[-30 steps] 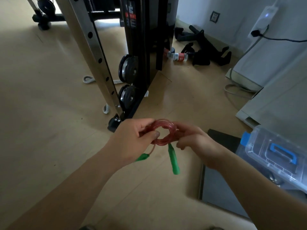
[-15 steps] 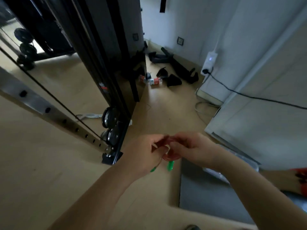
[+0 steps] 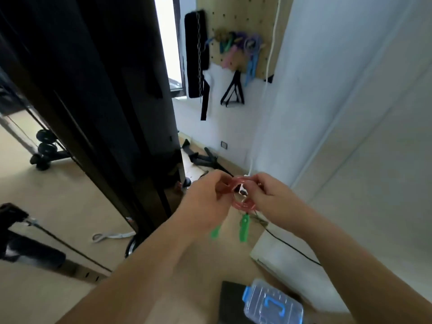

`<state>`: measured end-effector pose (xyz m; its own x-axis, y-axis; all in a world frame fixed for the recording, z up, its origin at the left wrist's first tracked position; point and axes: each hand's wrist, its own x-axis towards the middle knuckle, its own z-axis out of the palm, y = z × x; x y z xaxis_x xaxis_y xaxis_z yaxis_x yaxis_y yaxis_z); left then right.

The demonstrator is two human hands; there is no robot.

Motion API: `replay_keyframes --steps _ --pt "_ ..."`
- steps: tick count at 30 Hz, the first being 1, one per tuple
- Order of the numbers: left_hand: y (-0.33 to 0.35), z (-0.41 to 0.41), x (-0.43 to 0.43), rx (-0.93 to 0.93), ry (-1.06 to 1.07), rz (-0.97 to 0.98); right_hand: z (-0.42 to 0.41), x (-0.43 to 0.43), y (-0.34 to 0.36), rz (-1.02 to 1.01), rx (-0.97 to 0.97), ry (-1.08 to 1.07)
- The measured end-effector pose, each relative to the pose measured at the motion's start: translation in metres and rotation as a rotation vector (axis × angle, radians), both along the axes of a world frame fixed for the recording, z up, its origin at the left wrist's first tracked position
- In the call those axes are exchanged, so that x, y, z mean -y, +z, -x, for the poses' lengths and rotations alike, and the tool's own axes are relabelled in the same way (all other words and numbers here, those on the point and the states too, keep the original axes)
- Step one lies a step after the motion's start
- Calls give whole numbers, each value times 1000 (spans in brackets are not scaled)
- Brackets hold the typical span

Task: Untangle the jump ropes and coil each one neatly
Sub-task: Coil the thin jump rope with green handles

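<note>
Fingers (image 3: 218,180) of the left hand (image 3: 205,202) curl round the left side of a small coil of translucent red plastic jump rope (image 3: 243,205); fingers (image 3: 258,183) of the right hand (image 3: 271,199) pinch its right side, narrow on the strands; both hands hold the coil in the air in front of the person, above the pale wooden floor (image 3: 46,195); the coil stands roughly upright as a tight ring, with a gap showing through its middle; two bright green plastic handles (image 3: 243,228) hang from its lower edge, one straight below the ring, the other partly behind the left hand.

Beyond the hands, a tan wooden pegboard (image 3: 264,24) on the white wall carries a blurred bunch of pink, blue, green and purple ropes (image 3: 238,46); a tall black metal rack frame (image 3: 93,90) fills the left side; a clear plastic box with a blue latch (image 3: 273,302) sits at the bottom edge, just beside a dark flat mat (image 3: 230,300) on the floor.
</note>
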<state>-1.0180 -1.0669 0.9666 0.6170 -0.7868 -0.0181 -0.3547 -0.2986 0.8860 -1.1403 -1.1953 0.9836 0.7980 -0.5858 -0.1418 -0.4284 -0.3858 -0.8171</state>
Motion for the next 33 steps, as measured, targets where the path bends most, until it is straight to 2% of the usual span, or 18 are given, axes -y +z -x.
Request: replay_keyframes --steps 8,14,21,28,33 --pt "65 -94 111 76 -101 -20 -72 96 55 -98 107 -103" --pt "75 -206 224 91 -175 -16 -178 194 69 -134 165 -210" --pt "89 -327 326 68 -200 -10 -296 292 81 -97 111 -249" --pt "87 -394 409 33 -197 16 -363 373 83 -151 183 -292" --pt "96 -430 473 51 -191 -2 -399 441 93 -87 213 -281"
